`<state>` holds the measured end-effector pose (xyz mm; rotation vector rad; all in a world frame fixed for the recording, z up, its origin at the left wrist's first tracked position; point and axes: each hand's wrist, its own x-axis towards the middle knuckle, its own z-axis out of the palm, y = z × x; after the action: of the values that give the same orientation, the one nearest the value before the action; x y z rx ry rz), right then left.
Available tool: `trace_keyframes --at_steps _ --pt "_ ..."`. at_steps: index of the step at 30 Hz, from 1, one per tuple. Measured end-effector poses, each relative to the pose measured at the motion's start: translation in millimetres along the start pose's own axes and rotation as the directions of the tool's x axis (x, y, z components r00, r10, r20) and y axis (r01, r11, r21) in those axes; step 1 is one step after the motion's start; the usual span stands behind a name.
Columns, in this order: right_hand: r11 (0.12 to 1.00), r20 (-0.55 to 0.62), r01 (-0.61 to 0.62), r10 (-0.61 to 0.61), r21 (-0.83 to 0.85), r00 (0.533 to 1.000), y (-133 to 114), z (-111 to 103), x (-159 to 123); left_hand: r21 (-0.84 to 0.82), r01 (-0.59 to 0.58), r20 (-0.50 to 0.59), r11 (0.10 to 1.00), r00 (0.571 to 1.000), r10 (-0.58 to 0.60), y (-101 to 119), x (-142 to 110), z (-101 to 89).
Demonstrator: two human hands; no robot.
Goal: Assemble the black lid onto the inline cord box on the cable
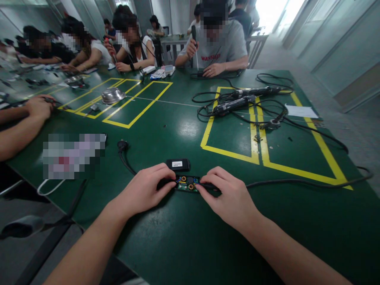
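Note:
A small green circuit board (187,185) with copper coils and thin coloured wires lies in a shallow black housing between my hands. At its left end, my left hand (150,188) pinches the black cable where it enters, thumb and forefinger close together. On the opposite end, the fingers of my right hand (228,194) close on the other black cable (282,182), beside the board's edge. Exactly where the fingertips press is partly hidden. Just behind the board rests a black cover (178,164) bearing a white label. The left cable leads to a black plug (122,145).
Black electric screwdrivers (237,103) with looped cords lie at the back right, near loose screws (257,138). A metal bowl (113,95) stands back left. A blurred-out item (74,156) is at left. Co-workers sit around the green table (166,237); one holds a screwdriver (194,35).

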<state>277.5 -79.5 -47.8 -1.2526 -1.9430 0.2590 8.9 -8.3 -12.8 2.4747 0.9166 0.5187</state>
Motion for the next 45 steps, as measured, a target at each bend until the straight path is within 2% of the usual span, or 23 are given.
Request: trace_keyframes --at_steps 4,7,16,21,25,29,35,37,39,42,45 --pt "0.999 -0.083 0.025 -0.022 0.039 0.996 -3 -2 1 -0.045 -0.013 -0.043 0.999 0.999 0.011 0 0 -1.5" --pt "0.998 -0.096 0.041 -0.036 0.054 0.995 -4 -3 1 -0.057 -0.017 -0.054 0.998 0.998 0.014 1 -1 -2.4" --pt "0.999 0.095 -0.052 0.05 0.013 0.994 2 -5 1 -0.022 -0.07 -0.028 0.997 0.997 0.07 -9 0 -2.4" --pt "0.996 0.085 -0.021 0.028 -0.087 0.996 2 -6 1 0.112 -0.092 -0.09 0.989 0.991 0.102 -4 0 -2.8" --pt "0.995 0.071 -0.031 0.038 -0.098 0.997 1 -4 -1 0.114 0.011 -0.165 0.993 0.986 0.008 -5 4 1.1" --pt "0.997 0.069 -0.047 0.051 -0.063 0.996 -1 -4 0 0.09 0.157 -0.142 0.983 0.979 -0.143 -14 12 6.9" --pt "0.997 0.085 -0.069 0.072 -0.04 0.994 -3 -6 1 0.049 0.297 -0.226 0.954 0.933 -0.279 -21 13 6.0" --pt "0.996 0.082 -0.086 0.089 -0.036 0.993 -3 -6 1 0.023 0.255 -0.246 0.967 0.939 -0.242 -19 11 5.1" --pt "0.994 0.078 -0.102 0.104 -0.033 0.992 -3 -6 0 -0.02 0.149 -0.244 0.989 0.958 -0.15 -15 8 4.7" --pt "0.993 0.087 -0.113 0.115 -0.029 0.99 -4 -7 0 -0.083 -0.018 -0.146 0.996 0.989 0.006 -5 6 4.4" --pt "0.993 0.124 -0.115 0.117 -0.025 0.985 -7 -8 1 -0.099 -0.086 -0.026 0.991 0.996 0.083 4 6 3.6"
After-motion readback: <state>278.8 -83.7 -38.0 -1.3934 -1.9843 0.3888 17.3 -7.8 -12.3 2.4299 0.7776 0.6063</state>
